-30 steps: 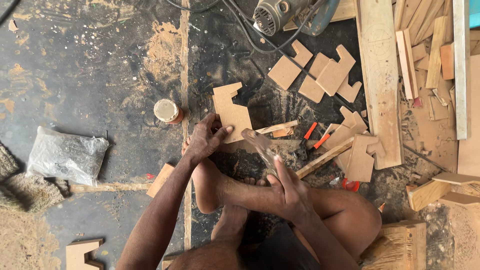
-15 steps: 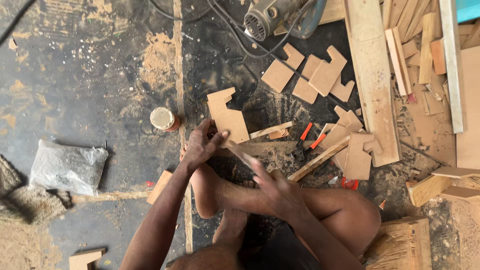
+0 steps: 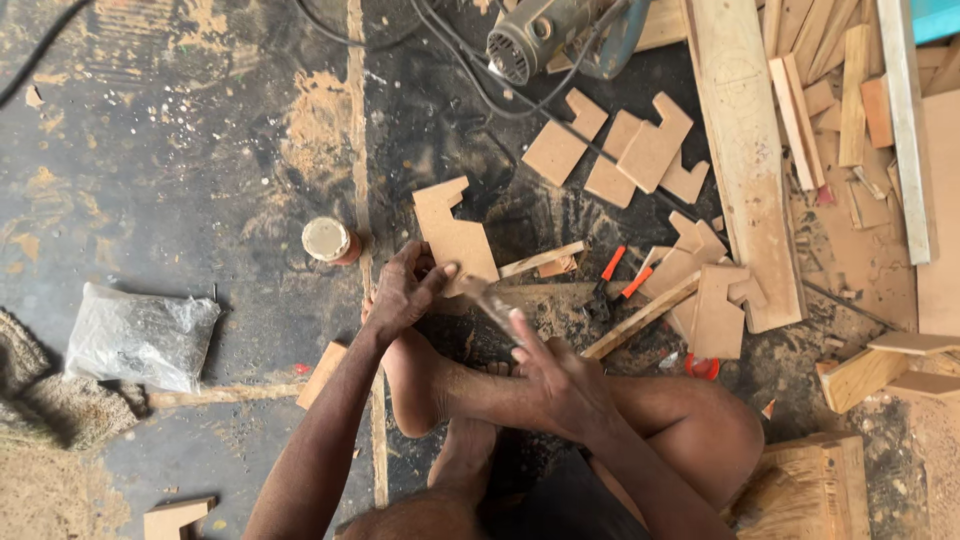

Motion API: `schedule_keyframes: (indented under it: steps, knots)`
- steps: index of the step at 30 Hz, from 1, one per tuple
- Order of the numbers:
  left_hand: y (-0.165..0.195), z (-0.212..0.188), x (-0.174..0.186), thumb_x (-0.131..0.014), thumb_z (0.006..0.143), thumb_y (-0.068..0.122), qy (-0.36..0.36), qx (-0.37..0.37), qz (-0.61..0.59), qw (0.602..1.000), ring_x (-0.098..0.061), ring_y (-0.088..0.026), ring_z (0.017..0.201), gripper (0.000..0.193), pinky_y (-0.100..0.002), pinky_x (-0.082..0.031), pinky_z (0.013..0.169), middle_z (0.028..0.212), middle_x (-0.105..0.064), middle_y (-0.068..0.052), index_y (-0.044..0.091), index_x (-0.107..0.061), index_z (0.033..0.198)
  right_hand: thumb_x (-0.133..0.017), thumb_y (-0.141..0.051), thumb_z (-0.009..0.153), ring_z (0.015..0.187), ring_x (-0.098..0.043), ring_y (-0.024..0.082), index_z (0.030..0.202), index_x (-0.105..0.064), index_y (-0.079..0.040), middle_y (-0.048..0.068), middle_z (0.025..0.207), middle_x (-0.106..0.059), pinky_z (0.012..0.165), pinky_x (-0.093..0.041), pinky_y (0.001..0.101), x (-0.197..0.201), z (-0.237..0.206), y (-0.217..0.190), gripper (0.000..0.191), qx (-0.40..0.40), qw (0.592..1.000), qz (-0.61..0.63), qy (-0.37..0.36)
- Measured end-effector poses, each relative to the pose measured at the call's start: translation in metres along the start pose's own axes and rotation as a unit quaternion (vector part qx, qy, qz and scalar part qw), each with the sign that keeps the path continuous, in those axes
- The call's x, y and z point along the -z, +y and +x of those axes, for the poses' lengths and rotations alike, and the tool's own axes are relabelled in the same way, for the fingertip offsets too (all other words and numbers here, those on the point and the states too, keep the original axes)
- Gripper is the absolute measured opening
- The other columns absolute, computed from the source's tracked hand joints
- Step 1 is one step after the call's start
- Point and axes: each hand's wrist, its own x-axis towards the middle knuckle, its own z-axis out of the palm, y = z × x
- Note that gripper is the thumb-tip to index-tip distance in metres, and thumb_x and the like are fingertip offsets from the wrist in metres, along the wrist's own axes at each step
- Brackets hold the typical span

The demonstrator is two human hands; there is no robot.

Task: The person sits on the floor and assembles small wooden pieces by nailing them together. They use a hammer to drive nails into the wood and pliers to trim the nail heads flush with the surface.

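Observation:
My left hand (image 3: 405, 295) presses on the lower edge of a notched brown board piece (image 3: 455, 235) that lies on the dark floor. My right hand (image 3: 560, 385) grips a blurred hand tool (image 3: 488, 298), which looks like a small hammer. Its head is close to the board's lower corner, right beside my left thumb. My bare foot (image 3: 420, 380) rests on the floor just under both hands.
More notched board pieces (image 3: 620, 160) and a power tool (image 3: 545, 40) with cables lie beyond. A long plank (image 3: 745, 150) and wood offcuts fill the right. Orange-handled pliers (image 3: 615, 280), a small tin (image 3: 328, 240), a plastic bag (image 3: 140, 335) and a wooden stool (image 3: 800, 490) are nearby.
My right hand has swung the tool from beside my knee up toward the board's lower corner. My left hand stays on the board.

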Motion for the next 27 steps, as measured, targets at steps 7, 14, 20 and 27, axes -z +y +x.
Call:
schedule_keyframes:
  steps: [7,14,20,27]
  knots:
    - [0.016,-0.002,-0.002,-0.073,0.093,0.027,0.014,-0.004,-0.028,0.999,-0.074,-0.02,0.101,0.047,-0.038,-0.062,0.086,0.108,-0.076,-0.015,-0.001,-0.059,0.128,-0.055,-0.02,0.108,0.05,-0.065,0.017,0.148,-0.043,-0.007,0.025,0.098,-0.074,0.035,-0.053,0.0301,0.006,0.003,0.001,0.043,0.025,0.998,-0.057,0.008]
    - [0.017,-0.005,-0.003,-0.074,0.093,0.025,0.019,0.011,-0.037,0.999,-0.074,-0.021,0.097,0.044,-0.037,-0.061,0.084,0.104,-0.078,-0.015,-0.001,-0.06,0.125,-0.048,-0.02,0.12,0.072,-0.074,0.023,0.163,-0.03,-0.005,0.025,0.099,-0.069,0.052,-0.065,0.0265,0.006,0.003,0.002,0.049,0.175,0.955,0.108,0.215]
    - [0.006,-0.001,-0.004,-0.075,0.093,0.027,0.011,-0.001,-0.004,1.0,-0.074,-0.02,0.097,0.045,-0.037,-0.061,0.085,0.104,-0.077,-0.015,-0.001,-0.061,0.125,-0.056,-0.024,0.103,0.046,-0.067,0.021,0.153,-0.043,-0.009,0.016,0.079,-0.073,0.034,-0.054,0.0337,-0.001,0.003,0.006,0.054,-0.029,0.998,-0.04,-0.043]
    - [0.013,-0.001,-0.002,-0.073,0.093,0.028,0.013,0.01,-0.027,1.0,-0.074,-0.019,0.098,0.048,-0.036,-0.061,0.085,0.105,-0.076,-0.015,-0.001,-0.058,0.128,-0.056,-0.015,0.112,0.053,-0.063,0.014,0.151,-0.045,-0.015,0.012,0.084,-0.07,0.038,-0.05,0.0252,-0.005,-0.001,0.006,0.04,0.109,0.983,0.034,0.146]
